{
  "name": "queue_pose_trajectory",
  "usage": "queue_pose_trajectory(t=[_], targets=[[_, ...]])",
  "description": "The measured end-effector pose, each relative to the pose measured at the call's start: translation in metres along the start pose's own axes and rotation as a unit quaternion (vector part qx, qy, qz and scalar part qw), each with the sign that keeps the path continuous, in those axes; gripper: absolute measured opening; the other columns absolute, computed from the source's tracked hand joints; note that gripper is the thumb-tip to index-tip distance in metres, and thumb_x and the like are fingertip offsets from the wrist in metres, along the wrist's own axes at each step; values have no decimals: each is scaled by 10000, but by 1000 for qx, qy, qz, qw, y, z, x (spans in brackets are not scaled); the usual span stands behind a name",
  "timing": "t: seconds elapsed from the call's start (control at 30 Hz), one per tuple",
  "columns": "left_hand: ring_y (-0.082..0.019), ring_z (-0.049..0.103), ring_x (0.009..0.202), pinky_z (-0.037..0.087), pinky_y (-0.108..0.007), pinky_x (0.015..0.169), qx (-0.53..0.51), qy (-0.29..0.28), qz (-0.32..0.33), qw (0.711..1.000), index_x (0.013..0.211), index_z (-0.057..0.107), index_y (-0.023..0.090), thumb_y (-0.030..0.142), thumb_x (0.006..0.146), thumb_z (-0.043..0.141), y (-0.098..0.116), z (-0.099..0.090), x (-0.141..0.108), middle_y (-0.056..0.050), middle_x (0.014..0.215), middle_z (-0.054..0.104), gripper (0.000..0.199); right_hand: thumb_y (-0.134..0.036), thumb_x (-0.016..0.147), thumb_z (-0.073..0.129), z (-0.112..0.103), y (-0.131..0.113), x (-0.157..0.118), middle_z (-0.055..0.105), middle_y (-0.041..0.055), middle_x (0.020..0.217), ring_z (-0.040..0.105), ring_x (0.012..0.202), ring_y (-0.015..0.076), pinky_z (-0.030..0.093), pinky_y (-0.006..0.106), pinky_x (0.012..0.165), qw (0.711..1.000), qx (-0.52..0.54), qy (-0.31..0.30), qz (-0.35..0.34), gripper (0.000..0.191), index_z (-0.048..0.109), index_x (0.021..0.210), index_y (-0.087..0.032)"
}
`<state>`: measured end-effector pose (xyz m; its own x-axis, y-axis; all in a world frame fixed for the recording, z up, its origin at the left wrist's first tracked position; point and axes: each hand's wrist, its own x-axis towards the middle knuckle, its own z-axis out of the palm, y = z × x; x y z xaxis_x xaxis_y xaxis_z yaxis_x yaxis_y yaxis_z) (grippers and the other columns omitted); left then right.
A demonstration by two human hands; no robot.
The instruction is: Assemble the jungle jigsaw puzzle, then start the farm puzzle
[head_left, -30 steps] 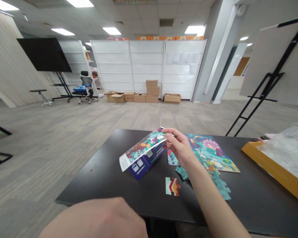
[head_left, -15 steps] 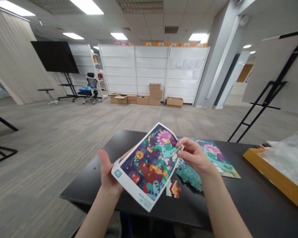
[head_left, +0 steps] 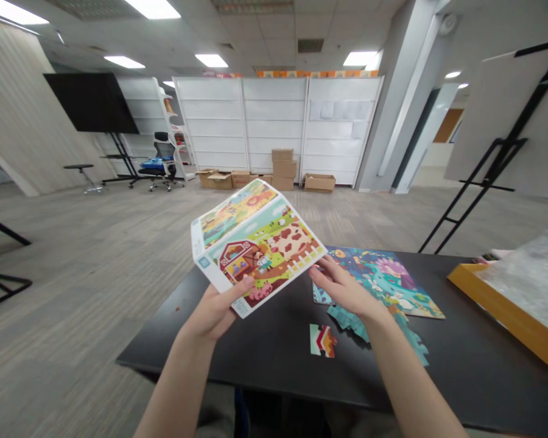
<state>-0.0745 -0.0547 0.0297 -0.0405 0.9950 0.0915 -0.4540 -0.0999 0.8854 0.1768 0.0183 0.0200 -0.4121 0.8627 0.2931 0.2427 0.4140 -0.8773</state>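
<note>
The folded illustrated card (head_left: 258,243) is gripped at its lower corner by the left hand (head_left: 214,313), thumb on top. Its long edge is slanted up rightward toward the right hand (head_left: 342,289), which is held open, empty and just beside it.

black table (head_left: 256,365) | jigsaw puzzle section (head_left: 374,280) | teal puzzle pieces (head_left: 351,322) | loose puzzle piece (head_left: 322,340) | orange-edged tray (head_left: 506,304)

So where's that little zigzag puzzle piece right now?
In the head view, the zigzag puzzle piece lies on the black table, just below the right hand and left of the teal puzzle pieces.
</note>
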Motion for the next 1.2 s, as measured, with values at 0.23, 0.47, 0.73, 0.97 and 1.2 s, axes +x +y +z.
queue_pose_trajectory(t=[0.23, 0.47, 0.73, 0.97, 1.2], targets=[[-358, 594, 1296, 491, -477, 1112, 59, -76, -9, 995, 1369, 599, 192, 277, 736, 867, -16, 14, 13, -138, 1391, 647, 693, -645, 736, 778, 3, -4, -6, 743, 93, 1178, 715, 1024, 274, 610, 382, 804, 937, 339, 8, 84, 579, 704, 1148, -245], [-353, 708, 1092, 587, -464, 952, 158, 30, 50, 986, 1140, 707, 124, 379, 686, 886, -24, 21, 30, -149, 1175, 755, 551, -419, 670, 895, -5, -11, -4, 792, 71, 1024, 757, 891, 245, 612, 339, 802, 936, 322, 77, 120, 485, 725, 1075, -212], [-259, 712, 1067, 604, -387, 893, 94, 92, 61, 989, 1343, 476, 199, 343, 685, 888, -31, 16, 40, -113, 1187, 728, 789, -438, 740, 847, -11, 6, -4, 787, 78, 1040, 750, 927, 258, 595, 384, 873, 955, 274, 62, 92, 448, 734, 1098, -193], [-237, 759, 836, 626, -333, 706, 134, 108, 80, 982, 1328, 450, 213, 361, 736, 843, -25, -2, 40, -85, 1028, 774, 726, -504, 845, 714, -20, 12, -6, 783, 77, 959, 713, 767, 206, 540, 273, 611, 994, 69, -23, 80, 399, 739, 1038, -155], [-283, 756, 861, 607, -430, 797, 464, 137, 37, 874, 1380, 434, 189, 244, 862, 629, -37, -62, 57, -113, 1017, 760, 556, -374, 827, 712, -28, 30, -7, 760, 61, 844, 702, 691, 182, 551, 302, 652, 992, -100, 31, 74, 332, 685, 1085, -166]])
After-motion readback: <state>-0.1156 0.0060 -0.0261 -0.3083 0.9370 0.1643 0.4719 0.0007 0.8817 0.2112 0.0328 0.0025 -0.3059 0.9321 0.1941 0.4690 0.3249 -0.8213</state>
